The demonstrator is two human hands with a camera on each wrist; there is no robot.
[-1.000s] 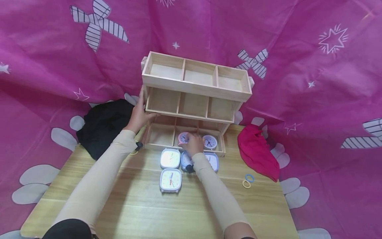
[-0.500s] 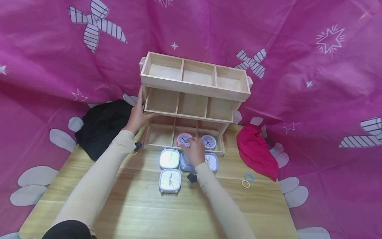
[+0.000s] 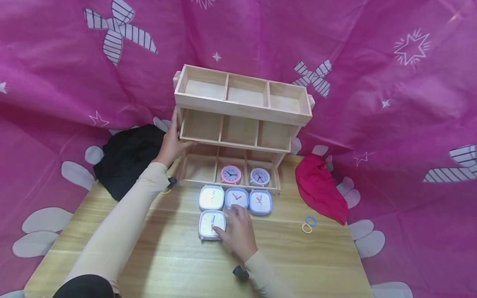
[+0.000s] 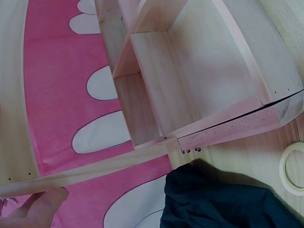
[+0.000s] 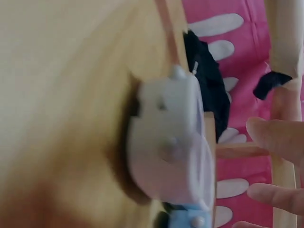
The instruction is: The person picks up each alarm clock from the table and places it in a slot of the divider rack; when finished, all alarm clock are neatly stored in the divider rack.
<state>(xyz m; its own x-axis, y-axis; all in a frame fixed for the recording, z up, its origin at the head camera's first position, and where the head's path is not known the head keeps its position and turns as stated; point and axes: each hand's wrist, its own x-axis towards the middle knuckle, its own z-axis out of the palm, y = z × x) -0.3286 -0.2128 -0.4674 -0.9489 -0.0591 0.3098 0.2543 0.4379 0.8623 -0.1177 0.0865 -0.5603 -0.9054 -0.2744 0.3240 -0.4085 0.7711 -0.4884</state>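
A three-tier wooden shelf (image 3: 242, 108) with divided compartments stands at the back of the table. My left hand (image 3: 170, 145) holds its left side, thumb toward the front; in the left wrist view only part of that hand (image 4: 40, 209) shows at the frame. My right hand (image 3: 240, 234) hovers with spread fingers over the right side of the front white alarm clock (image 3: 211, 224). In the right wrist view the fingers (image 5: 275, 142) are apart from the clock (image 5: 164, 142). A pink round clock (image 3: 231, 174) and a lavender round clock (image 3: 259, 177) sit in the bottom tier's middle and right compartments.
Another white clock (image 3: 211, 198), a blue clock (image 3: 237, 198) and a lavender-blue clock (image 3: 260, 202) line the shelf's front. Black cloth (image 3: 130, 155) lies left, red cloth (image 3: 322, 188) right. Blue (image 3: 311, 221) and yellow (image 3: 307, 228) rings lie on the table (image 3: 316, 265).
My right hand has let go of the pink clock in the middle compartment and moved back toward the front white clock. The left hand has stayed on the shelf.
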